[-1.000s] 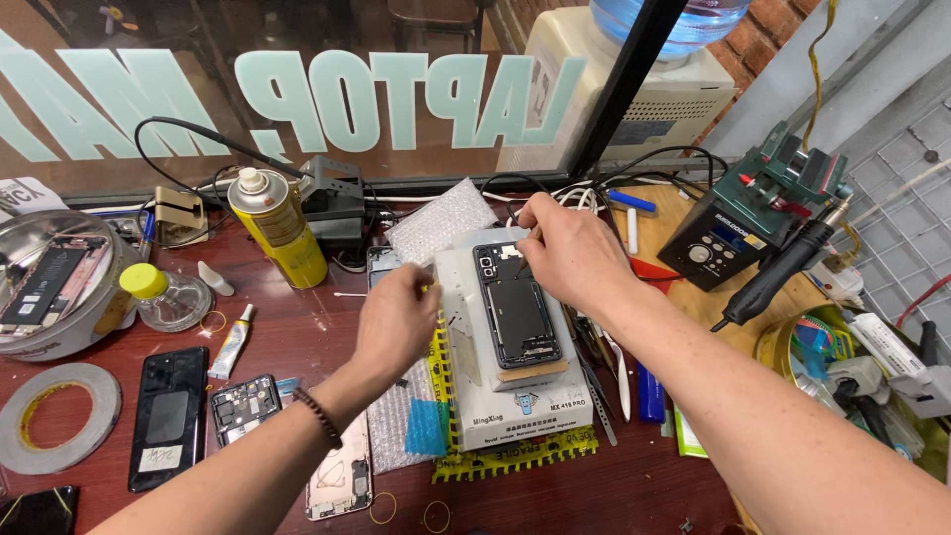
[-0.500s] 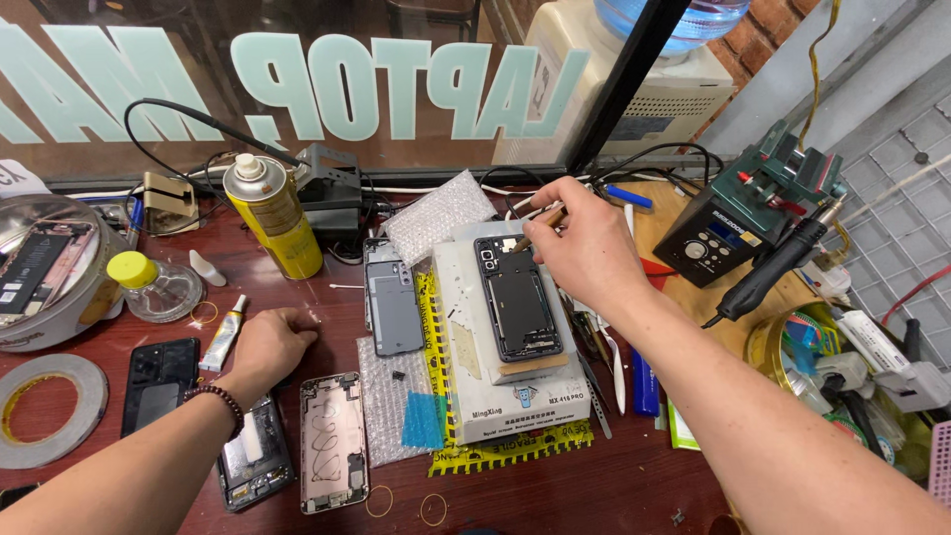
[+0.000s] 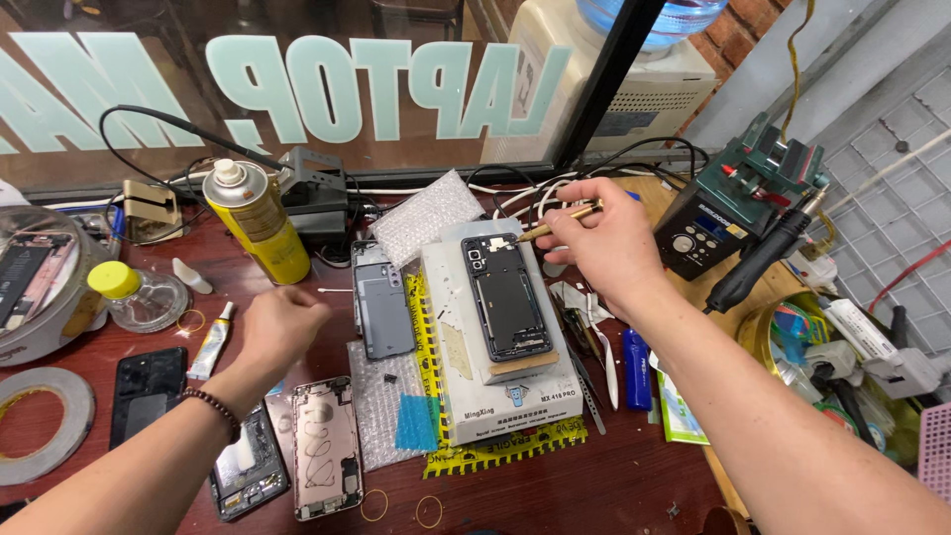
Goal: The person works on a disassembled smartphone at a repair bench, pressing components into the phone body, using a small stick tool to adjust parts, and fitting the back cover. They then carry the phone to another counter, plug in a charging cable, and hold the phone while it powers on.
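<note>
A: Left hand (image 3: 280, 327) first, as it is nearest. Curled into a loose fist above the dark red bench (image 3: 614, 485), nothing in it as far as I can see. It hangs between the small glue tube (image 3: 212, 340) and the grey back cover (image 3: 380, 309), touching neither.

B: Below the wrist?

A: A rose-gold phone housing (image 3: 326, 460) lying inner face up, and beside it a dark opened phone (image 3: 247, 474), partly under the forearm. Both lie flat, near the bench edge, set off to the side of the middle block.

B: Right hand?

A: Right hand (image 3: 609, 241) pinches a slim brass-coloured tool (image 3: 560, 220), probably a precision driver; thumb and forefinger closed on it near the back end. The tip points at the top corner of the black phone frame (image 3: 506, 297), just at the camera end. I cannot tell whether the tip touches.

B: Why is the frame raised?

A: It lies inner face up on a white boxed platform (image 3: 466, 376), likely so that it sits flat and steady under the tool. Yellow tape edges the mat underneath.

B: Farther back?

A: Yellow spray can (image 3: 250, 220) upright by the window, bubble wrap (image 3: 426, 213) behind the platform, soldering station (image 3: 708, 228) to the right, within reach of the tool hand.
</note>
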